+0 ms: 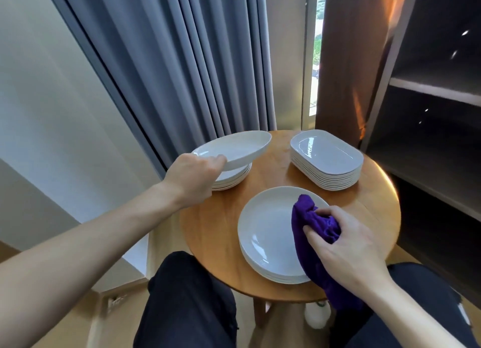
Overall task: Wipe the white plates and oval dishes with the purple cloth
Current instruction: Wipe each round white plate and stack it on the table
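My left hand grips the near rim of a white plate and holds it tilted just above a stack of white plates at the table's back left. My right hand is closed on a bunched purple cloth; the cloth drapes over the right side of a second stack of round white plates at the front and hangs past the table edge. A stack of white oval dishes stands at the back right, untouched.
The small round wooden table stands between my knees. Grey curtains hang behind it, a dark shelving unit rises close on the right, and a white object lies on the floor under the table.
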A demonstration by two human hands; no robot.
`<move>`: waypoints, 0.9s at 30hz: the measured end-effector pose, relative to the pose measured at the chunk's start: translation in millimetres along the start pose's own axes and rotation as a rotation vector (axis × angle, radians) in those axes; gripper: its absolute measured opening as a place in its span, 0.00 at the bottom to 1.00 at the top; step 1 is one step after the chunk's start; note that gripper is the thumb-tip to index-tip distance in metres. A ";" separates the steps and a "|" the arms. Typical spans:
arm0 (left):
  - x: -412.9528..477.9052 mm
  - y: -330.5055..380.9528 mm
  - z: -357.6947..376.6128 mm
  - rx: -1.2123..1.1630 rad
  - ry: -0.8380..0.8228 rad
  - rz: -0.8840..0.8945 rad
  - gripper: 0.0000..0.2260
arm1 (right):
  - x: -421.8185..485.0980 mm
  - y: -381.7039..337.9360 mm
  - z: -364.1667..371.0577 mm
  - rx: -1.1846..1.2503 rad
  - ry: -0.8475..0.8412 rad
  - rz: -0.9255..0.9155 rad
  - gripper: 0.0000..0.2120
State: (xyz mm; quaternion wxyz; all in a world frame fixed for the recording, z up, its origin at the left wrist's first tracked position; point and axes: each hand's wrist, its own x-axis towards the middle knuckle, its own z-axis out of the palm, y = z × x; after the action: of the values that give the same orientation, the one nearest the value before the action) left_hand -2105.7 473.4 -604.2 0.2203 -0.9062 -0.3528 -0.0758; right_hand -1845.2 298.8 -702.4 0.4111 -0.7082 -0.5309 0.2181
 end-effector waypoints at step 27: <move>8.8 10.1 115.7 -0.169 -0.409 -0.418 0.21 | 2.7 -9.8 -1.3 -0.102 -0.045 0.016 0.10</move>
State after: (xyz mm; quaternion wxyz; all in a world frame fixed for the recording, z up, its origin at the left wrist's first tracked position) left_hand -2094.5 524.5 -708.2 0.0480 -0.8256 -0.5611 0.0355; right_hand -1848.9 301.9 -693.3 0.3608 -0.7272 -0.5448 0.2099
